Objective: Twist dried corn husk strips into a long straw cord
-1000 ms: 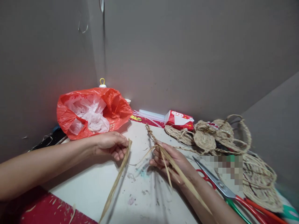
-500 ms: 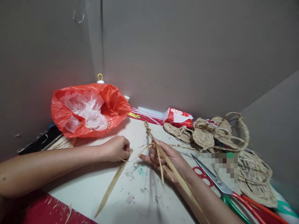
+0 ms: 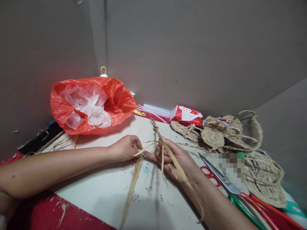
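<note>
The left hand (image 3: 129,148) pinched the upper end of a flat strip (image 3: 134,180) of dried fiber above a pale, stained surface (image 3: 91,195), the strip's tail slanting down toward the near edge. The right hand (image 3: 171,158) held a braided cord (image 3: 155,128) between thumb and fingers at its lower end, one finger stretched toward the left hand. The braid pointed toward the gray wall (image 3: 192,57), and long unbraided strands (image 3: 176,163) trailed down over the right palm and wrist.

A crumpled red plastic bag (image 3: 120,95) lay beyond the left forearm, white plastic (image 3: 92,108) bunched inside. A red tissue pack (image 3: 187,116) rested near the wall, beside coiled woven pieces (image 3: 213,137). Large scissors (image 3: 233,188) lay open just beside the right forearm, near a pair of red finger loops (image 3: 211,176).
</note>
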Action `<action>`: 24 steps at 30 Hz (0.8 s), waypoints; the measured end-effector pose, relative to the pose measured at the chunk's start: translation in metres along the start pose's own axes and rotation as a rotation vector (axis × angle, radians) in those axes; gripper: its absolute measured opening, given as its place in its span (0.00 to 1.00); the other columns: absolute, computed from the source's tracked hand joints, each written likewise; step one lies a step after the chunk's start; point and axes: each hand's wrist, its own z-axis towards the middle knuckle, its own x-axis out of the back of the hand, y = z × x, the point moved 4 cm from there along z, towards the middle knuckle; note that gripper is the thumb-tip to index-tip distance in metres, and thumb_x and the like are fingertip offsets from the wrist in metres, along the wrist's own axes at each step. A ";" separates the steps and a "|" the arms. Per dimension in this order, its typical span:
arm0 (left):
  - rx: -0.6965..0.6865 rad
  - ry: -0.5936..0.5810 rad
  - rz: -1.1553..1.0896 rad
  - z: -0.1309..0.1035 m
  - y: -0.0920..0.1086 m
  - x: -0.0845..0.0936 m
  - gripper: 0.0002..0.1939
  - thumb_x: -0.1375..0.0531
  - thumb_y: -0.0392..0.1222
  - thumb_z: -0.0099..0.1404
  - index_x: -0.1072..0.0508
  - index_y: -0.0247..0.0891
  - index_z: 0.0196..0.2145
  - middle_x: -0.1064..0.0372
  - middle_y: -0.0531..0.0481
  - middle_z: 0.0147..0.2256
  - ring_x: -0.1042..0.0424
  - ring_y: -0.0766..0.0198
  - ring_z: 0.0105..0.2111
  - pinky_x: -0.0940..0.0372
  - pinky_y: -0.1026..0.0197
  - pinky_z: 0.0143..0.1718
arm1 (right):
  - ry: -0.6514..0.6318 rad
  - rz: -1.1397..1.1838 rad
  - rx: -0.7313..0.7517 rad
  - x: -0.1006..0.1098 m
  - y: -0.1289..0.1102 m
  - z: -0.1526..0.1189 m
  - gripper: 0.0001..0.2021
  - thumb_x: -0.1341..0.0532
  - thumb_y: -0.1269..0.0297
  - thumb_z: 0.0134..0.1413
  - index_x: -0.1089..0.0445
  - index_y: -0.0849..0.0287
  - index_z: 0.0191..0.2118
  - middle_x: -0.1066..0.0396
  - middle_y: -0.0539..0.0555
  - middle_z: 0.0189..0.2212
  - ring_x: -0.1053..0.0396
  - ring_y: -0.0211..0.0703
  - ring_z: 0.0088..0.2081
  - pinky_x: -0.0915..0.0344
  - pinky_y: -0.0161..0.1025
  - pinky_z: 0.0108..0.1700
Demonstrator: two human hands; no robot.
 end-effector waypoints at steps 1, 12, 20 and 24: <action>0.008 -0.018 -0.039 0.001 -0.002 0.000 0.11 0.40 0.36 0.50 0.40 0.38 0.31 0.41 0.60 0.17 0.40 0.69 0.16 0.42 0.66 0.19 | 0.003 -0.015 0.000 0.001 0.001 0.001 0.20 0.29 0.63 0.41 0.45 0.58 0.20 0.54 0.37 0.13 0.61 0.24 0.13 0.26 0.43 0.36; -0.226 0.207 0.498 -0.002 0.012 0.001 0.07 0.45 0.31 0.53 0.35 0.37 0.31 0.39 0.57 0.21 0.40 0.70 0.21 0.48 0.68 0.22 | -0.052 -0.189 0.092 -0.005 0.004 -0.001 0.20 0.30 0.58 0.43 0.43 0.59 0.20 0.50 0.40 0.14 0.55 0.24 0.14 0.41 0.28 0.19; -0.247 0.210 0.448 -0.005 0.011 -0.001 0.10 0.46 0.28 0.53 0.37 0.38 0.33 0.41 0.59 0.20 0.42 0.70 0.20 0.49 0.68 0.21 | -0.068 -0.294 0.106 -0.014 0.004 -0.003 0.21 0.31 0.55 0.42 0.43 0.60 0.18 0.50 0.41 0.13 0.57 0.25 0.15 0.53 0.27 0.17; -0.290 0.193 0.304 -0.006 0.007 -0.004 0.08 0.45 0.29 0.54 0.39 0.38 0.32 0.41 0.58 0.22 0.40 0.70 0.23 0.46 0.68 0.25 | -0.102 -0.376 0.099 -0.016 0.007 -0.002 0.22 0.33 0.54 0.46 0.45 0.59 0.19 0.51 0.41 0.15 0.56 0.26 0.15 0.52 0.28 0.19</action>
